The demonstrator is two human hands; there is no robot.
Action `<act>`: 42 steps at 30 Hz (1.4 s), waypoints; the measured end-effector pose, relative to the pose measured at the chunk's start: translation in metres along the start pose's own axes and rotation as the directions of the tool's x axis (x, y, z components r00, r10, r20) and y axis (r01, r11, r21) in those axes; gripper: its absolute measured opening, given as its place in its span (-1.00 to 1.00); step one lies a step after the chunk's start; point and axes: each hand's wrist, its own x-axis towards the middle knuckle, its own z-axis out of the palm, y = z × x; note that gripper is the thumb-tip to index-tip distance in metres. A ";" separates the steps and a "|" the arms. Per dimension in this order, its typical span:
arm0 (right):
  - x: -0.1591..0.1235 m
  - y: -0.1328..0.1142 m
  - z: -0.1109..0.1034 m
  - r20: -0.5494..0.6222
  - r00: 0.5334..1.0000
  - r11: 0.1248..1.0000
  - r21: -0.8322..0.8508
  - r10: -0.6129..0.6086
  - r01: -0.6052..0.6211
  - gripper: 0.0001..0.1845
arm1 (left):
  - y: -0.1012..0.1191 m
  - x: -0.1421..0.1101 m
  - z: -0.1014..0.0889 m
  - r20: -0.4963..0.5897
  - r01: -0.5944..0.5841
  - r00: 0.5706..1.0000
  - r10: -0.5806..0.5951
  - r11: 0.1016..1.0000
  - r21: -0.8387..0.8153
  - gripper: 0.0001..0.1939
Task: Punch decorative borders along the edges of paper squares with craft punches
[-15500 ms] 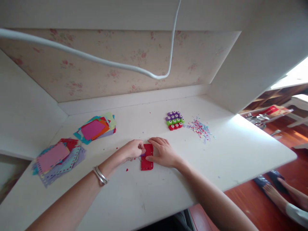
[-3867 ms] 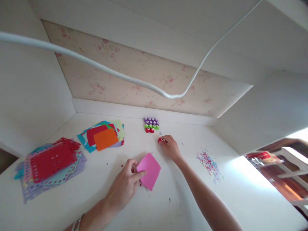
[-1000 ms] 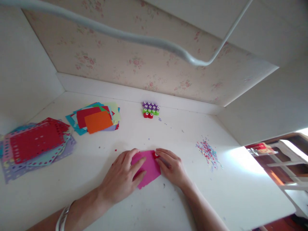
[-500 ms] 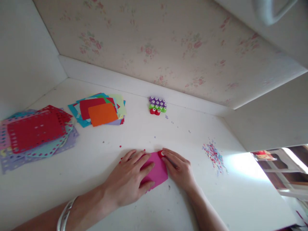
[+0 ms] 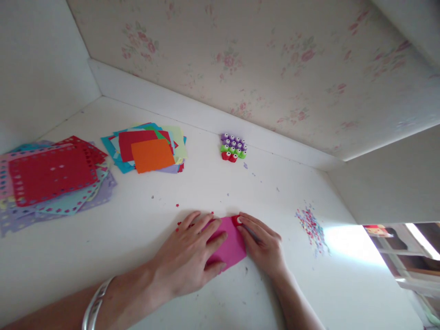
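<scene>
A bright pink sheet of paper [image 5: 233, 244] lies on the white surface between my two hands. My left hand [image 5: 190, 254] rests flat over the paper's left part with its fingers spread. At the paper's top right corner sits a small red paper punch [image 5: 235, 220] with a white button. My right hand [image 5: 266, 243] has its fingers closed on this punch, the fingertips beside the button. Small red paper cutouts [image 5: 178, 224] lie around the fingertips of my left hand. How far the paper reaches into the punch is hidden.
Punched sheets [image 5: 51, 176] are piled at the far left, beside a stack of coloured paper [image 5: 153, 156]. Several purple, green and red punches [image 5: 233, 147] stand grouped near the back wall. Confetti [image 5: 311, 227] is heaped on the right. A white panel [image 5: 37, 68] rises at left.
The camera view has shifted slightly, so the whole scene sits a little differently. Both hands, the pink paper and the red punch keep nearly the same places relative to each other.
</scene>
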 end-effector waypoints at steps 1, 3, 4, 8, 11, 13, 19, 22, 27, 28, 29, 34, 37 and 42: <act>0.000 0.001 0.000 0.001 1.000 1.000 -0.004 -0.014 0.014 -0.72 | 0.000 0.000 0.000 -0.001 -0.001 1.000 0.001 1.000 -0.001 -0.52; 0.000 0.001 0.000 0.005 0.999 0.999 -0.014 -0.044 0.044 -0.71 | 0.000 0.000 -0.001 0.002 0.000 1.000 0.000 1.000 0.004 -0.52; 0.000 0.001 -0.001 0.009 0.998 0.998 -0.022 -0.059 0.060 -0.70 | 0.000 0.000 -0.001 0.006 0.000 1.000 0.000 1.000 0.008 -0.52; 0.006 -0.002 -0.004 0.032 0.987 0.984 -0.069 -0.160 0.162 -0.66 | 0.000 -0.001 0.000 0.030 0.002 1.000 -0.002 1.000 0.019 -0.52; 0.014 -0.007 -0.006 0.083 0.975 0.975 -0.062 -0.208 0.214 -0.72 | -0.001 -0.001 0.001 0.036 0.005 0.999 -0.006 1.000 0.028 -0.51; 0.020 -0.009 -0.007 0.130 0.969 0.974 -0.053 -0.212 0.220 -0.76 | -0.001 0.000 0.002 0.041 0.006 0.999 -0.007 0.999 0.036 -0.50; 0.027 -0.011 -0.012 0.245 0.948 0.970 -0.084 -0.203 0.230 -0.82 | 0.001 0.001 0.002 0.041 0.006 0.999 -0.010 0.997 0.082 -0.51; 0.021 -0.010 -0.009 0.203 0.962 0.977 -0.070 -0.183 0.200 -0.83 | 0.001 0.002 0.001 0.026 -0.007 1.000 0.004 0.995 0.095 -0.50; 0.008 -0.001 0.003 0.019 0.991 0.990 -0.032 -0.135 0.135 -0.79 | 0.001 0.001 0.000 0.015 -0.006 1.000 0.005 0.995 0.098 -0.52; 0.006 0.000 0.004 -0.009 0.994 0.994 -0.028 -0.105 0.105 -0.77 | 0.001 0.001 0.000 0.011 -0.005 1.000 0.004 0.995 0.101 -0.52; 0.005 0.002 0.005 -0.037 0.998 0.998 -0.021 -0.060 0.059 -0.75 | 0.001 0.001 0.000 0.007 -0.004 1.000 0.003 0.995 0.104 -0.53; 0.007 0.013 -0.004 -0.174 0.955 0.971 0.051 0.240 -0.235 -0.74 | 0.001 0.001 -0.001 0.010 -0.011 1.000 0.010 0.993 0.114 -0.53; 0.009 0.021 -0.014 -0.214 0.934 0.957 0.018 0.288 -0.291 -0.73 | 0.001 0.002 -0.002 0.013 -0.008 1.000 0.007 0.993 0.116 -0.53; 0.010 0.034 -0.032 -0.261 0.929 0.947 -0.114 0.262 -0.299 -0.70 | 0.000 0.003 0.000 -0.010 -0.011 1.000 0.012 0.992 0.124 -0.60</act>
